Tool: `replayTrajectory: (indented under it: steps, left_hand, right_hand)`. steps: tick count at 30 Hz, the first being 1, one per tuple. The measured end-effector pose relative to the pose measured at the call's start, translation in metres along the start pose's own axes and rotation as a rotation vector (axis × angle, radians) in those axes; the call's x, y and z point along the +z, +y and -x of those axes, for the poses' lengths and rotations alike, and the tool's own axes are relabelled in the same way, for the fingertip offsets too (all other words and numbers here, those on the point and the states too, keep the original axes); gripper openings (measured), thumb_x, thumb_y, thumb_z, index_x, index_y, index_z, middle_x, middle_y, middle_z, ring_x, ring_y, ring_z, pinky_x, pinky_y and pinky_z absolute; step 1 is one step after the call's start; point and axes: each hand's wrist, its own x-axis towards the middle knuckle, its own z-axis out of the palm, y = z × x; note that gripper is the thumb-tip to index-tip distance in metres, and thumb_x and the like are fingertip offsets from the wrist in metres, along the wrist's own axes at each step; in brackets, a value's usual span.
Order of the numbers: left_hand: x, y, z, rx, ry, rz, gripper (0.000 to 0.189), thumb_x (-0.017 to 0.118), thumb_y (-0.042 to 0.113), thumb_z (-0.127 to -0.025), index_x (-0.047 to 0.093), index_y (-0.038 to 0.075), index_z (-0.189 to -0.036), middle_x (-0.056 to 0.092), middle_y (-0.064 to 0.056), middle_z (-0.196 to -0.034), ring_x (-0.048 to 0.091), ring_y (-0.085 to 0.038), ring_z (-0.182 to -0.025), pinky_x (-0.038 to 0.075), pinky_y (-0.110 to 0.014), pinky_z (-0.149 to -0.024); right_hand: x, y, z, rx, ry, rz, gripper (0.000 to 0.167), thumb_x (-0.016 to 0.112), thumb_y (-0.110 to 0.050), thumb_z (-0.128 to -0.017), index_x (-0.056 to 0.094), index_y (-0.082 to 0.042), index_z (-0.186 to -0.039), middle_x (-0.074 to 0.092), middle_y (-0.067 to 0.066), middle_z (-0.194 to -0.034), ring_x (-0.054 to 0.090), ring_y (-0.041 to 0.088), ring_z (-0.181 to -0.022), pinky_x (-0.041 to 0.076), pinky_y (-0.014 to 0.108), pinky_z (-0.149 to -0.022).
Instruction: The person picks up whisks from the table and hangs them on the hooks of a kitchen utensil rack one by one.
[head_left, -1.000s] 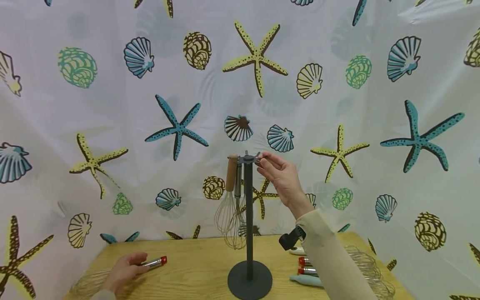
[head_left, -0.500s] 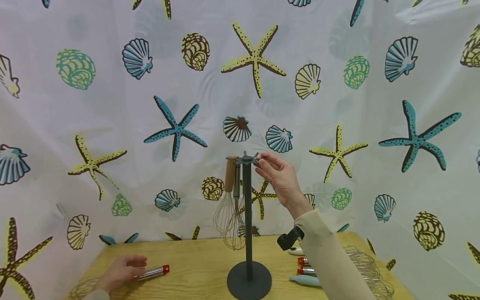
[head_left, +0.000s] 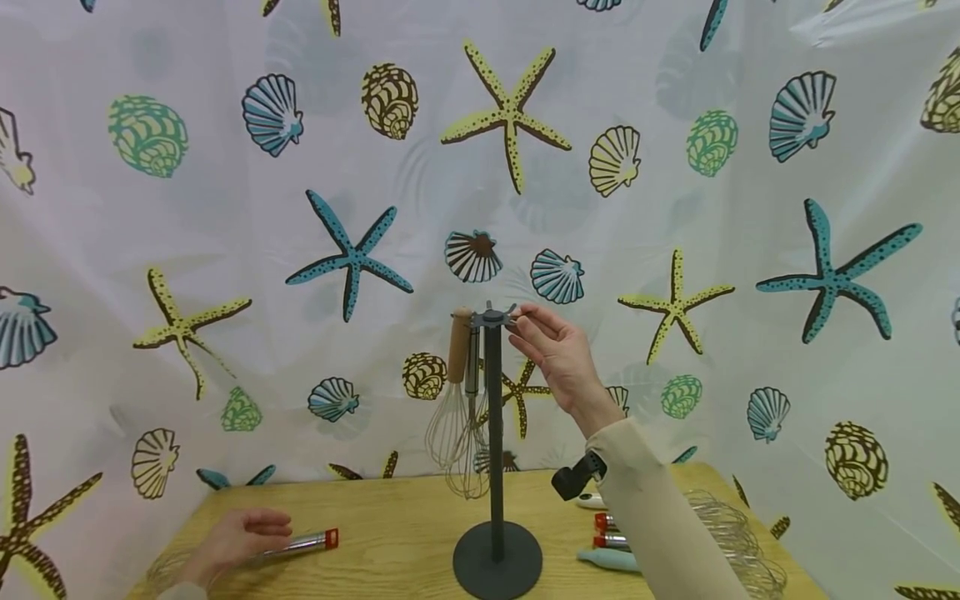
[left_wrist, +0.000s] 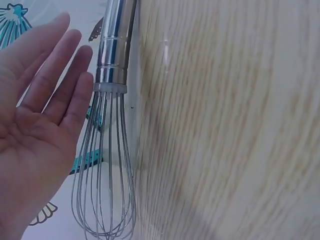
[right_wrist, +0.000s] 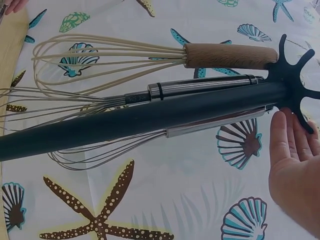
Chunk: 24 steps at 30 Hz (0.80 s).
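Observation:
My left hand (head_left: 236, 542) is beside a steel-handled whisk with a red end cap (head_left: 303, 543) lying at the table's left. In the left wrist view, the fingers are extended and apart from the whisk (left_wrist: 112, 75). My right hand (head_left: 558, 350) pinches an arm at the top of a dark whisk stand (head_left: 496, 433). The right wrist view has the fingers (right_wrist: 281, 145) on both sides of that hooked arm. From the stand hang a wooden-handled whisk (head_left: 459, 350), a steel whisk (right_wrist: 200, 89) and another steel whisk (right_wrist: 215, 124), mostly behind the pole in the head view.
Several whisks lie at the table's right, partly behind my right sleeve, including one with a pale blue handle (head_left: 609, 560) and a red-capped one (head_left: 611, 541). The wooden table (head_left: 375, 533) ends at a shell-and-starfish patterned curtain (head_left: 420, 208).
My left hand has let go of the red-capped whisk and drawn back slightly left, leaving the whisk on the table. My right hand stays at the stand's top.

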Motion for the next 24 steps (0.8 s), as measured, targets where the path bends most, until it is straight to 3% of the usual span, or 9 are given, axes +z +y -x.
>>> replayTrajectory:
  steps: [3, 7, 14, 21, 24]
  left_hand:
    - [0.0, 0.002, 0.0, -0.01, 0.024, -0.041, 0.054, 0.08, 0.017, -0.082, 0.06, -0.01, -0.124, 0.069, -0.021, -0.116, 0.066, -0.028, -0.104, 0.055, -0.042, -0.085]
    - [0.0, 0.002, -0.001, 0.0, 0.003, -0.079, 0.054, 0.079, 0.017, -0.082, 0.06, -0.009, -0.125, 0.063, -0.026, -0.125, 0.062, -0.035, -0.112, 0.054, -0.044, -0.087]
    - [0.001, -0.004, -0.001, 0.06, -0.052, -0.05, 0.042, 0.072, -0.002, -0.083, 0.058, -0.017, -0.12, 0.069, -0.024, -0.108, 0.068, -0.024, -0.095, 0.056, -0.037, -0.08]
    - [0.003, 0.002, 0.001, 0.019, -0.034, -0.118, 0.036, 0.073, -0.006, -0.078, 0.064, -0.012, -0.113, 0.073, -0.014, -0.097, 0.068, -0.023, -0.089, 0.056, -0.039, -0.077]
    - [0.004, 0.006, 0.001, 0.036, -0.045, -0.145, 0.035, 0.072, -0.006, -0.079, 0.065, -0.012, -0.113, 0.073, -0.016, -0.099, 0.068, -0.025, -0.091, 0.056, -0.04, -0.078]
  right_hand:
    - [0.0, 0.0, 0.0, -0.003, 0.005, -0.004, 0.037, 0.056, -0.004, -0.099, 0.05, 0.007, -0.134, 0.069, 0.003, -0.112, 0.069, 0.013, -0.106, 0.052, 0.031, -0.097]
    - [-0.001, 0.001, -0.001, -0.002, 0.008, -0.005, 0.038, 0.057, -0.005, -0.098, 0.05, 0.007, -0.134, 0.069, 0.004, -0.113, 0.069, 0.014, -0.107, 0.052, 0.031, -0.097]
    - [-0.002, 0.001, 0.0, 0.004, 0.004, -0.012, 0.043, 0.059, -0.007, -0.097, 0.048, 0.008, -0.136, 0.07, 0.003, -0.112, 0.068, 0.014, -0.108, 0.052, 0.031, -0.097]
    - [-0.002, 0.001, 0.001, 0.01, -0.003, -0.021, 0.05, 0.063, -0.01, -0.095, 0.046, 0.01, -0.138, 0.069, 0.003, -0.113, 0.068, 0.015, -0.109, 0.052, 0.03, -0.097]
    - [-0.001, 0.001, 0.001, 0.009, -0.001, -0.025, 0.048, 0.06, -0.008, -0.097, 0.045, 0.01, -0.139, 0.068, 0.006, -0.117, 0.068, 0.014, -0.108, 0.052, 0.03, -0.096]
